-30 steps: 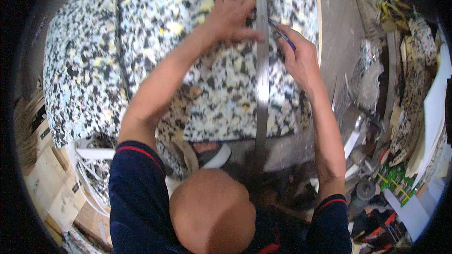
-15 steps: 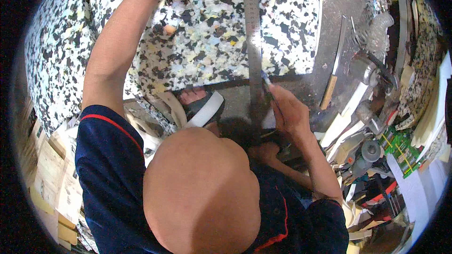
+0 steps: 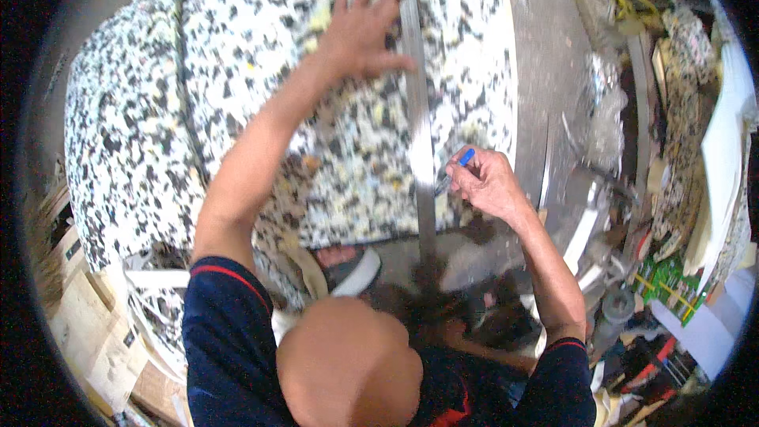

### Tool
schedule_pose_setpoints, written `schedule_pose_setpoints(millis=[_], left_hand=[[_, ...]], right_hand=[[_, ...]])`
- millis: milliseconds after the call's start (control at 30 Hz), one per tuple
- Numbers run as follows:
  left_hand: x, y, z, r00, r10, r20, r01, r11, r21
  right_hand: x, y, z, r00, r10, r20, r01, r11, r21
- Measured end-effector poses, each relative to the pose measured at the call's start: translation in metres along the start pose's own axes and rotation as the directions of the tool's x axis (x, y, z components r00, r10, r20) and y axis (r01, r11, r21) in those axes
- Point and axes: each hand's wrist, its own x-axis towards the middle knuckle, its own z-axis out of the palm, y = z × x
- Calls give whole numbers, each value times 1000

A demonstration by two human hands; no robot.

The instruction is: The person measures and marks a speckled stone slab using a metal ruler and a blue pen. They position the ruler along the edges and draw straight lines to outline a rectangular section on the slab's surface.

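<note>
A long metal ruler [image 3: 421, 122] lies lengthwise across a thick speckled foam sheet [image 3: 340, 166] of white, black and pale scraps; its near end sticks out past the sheet's front edge. My left hand [image 3: 365, 38] rests on the foam with fingers spread, the thumb and fingertips at the ruler's left edge. To the right of the ruler, my right hand [image 3: 489, 182] grips a pen with a blue end [image 3: 466, 156]. The pen's tip points down toward the foam beside the ruler and is blurred.
A second speckled foam piece [image 3: 126, 95] lies left of a dark seam. On the right are a long thin blade [image 3: 547, 166], a green circuit board [image 3: 666, 289] and cluttered tools. Wooden boards [image 3: 95, 324] lie at lower left; a white curved strip [image 3: 357, 273] sits by a foot.
My right hand has moved from the foam's front edge up over the sheet, beside the ruler. My left hand, mostly cut off before, now shows fully with fingers spread. The view has shifted.
</note>
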Motion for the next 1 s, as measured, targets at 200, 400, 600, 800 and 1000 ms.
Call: schedule_pose_setpoints(millis=[200, 400, 600, 800, 1000], left_hand=[[-6, -3, -11, 1000, 9, -23, -12, 993, -116], [-4, -4, -17, 1000, 16, -18, -19, 987, -161], [-6, -5, -20, 1000, 3, -7, -4, 987, -163], [-7, -7, -9, 995, 24, -96, -39, 986, -161], [-5, -3, -3, 992, -17, -127, -4, 986, -168]], right_hand=[[125, -79, -42, 976, -143, -166, 123, 985, -123], [255, -147, -90, 869, -364, -337, 225, 895, -385], [320, -161, -110, 716, -521, -464, 450, 853, -263], [300, -131, -87, 651, -569, -502, 515, 817, -258], [172, -93, -25, 801, -386, -457, 466, 882, 73]])
